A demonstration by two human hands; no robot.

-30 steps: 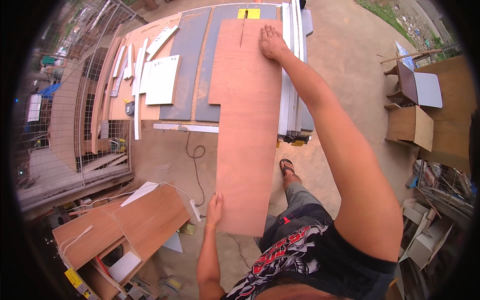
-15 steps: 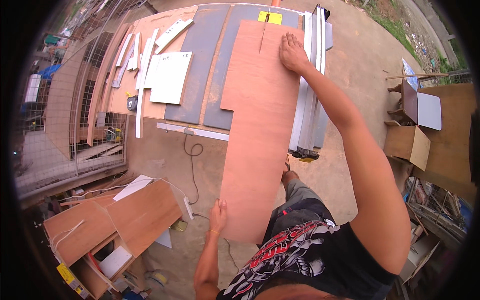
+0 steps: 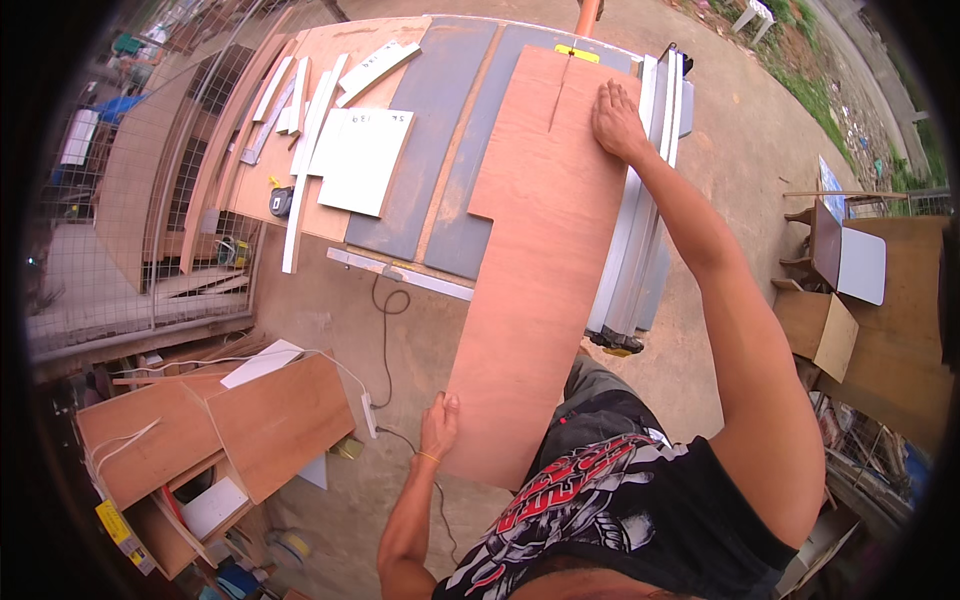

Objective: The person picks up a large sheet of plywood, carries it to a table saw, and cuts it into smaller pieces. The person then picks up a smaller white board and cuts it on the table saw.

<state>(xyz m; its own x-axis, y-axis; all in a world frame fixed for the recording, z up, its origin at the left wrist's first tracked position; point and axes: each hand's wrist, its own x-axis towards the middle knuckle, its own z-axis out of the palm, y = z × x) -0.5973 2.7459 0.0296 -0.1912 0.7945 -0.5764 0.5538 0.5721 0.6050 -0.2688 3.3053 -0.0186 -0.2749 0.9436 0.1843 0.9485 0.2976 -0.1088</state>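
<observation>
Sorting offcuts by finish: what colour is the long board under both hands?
Reddish-brown, plain plywood board, clearest in the head view.

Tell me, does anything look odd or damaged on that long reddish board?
The plywood board has a narrow slit running in from its far end, just left of the right hand. It also widens in a step on its left edge. The left hand grips the near edge.

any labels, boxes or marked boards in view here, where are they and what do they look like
Yellow label: small rectangle on the saw table's far end, just beyond the plywood sheet.
White board: flat on the bench left of the grey table, rectangular, dark handwriting near its top edge.
Cardboard box: right side on the ground, brown, tilted.
Yellow tag: lower left, on a wooden box's edge.
</observation>
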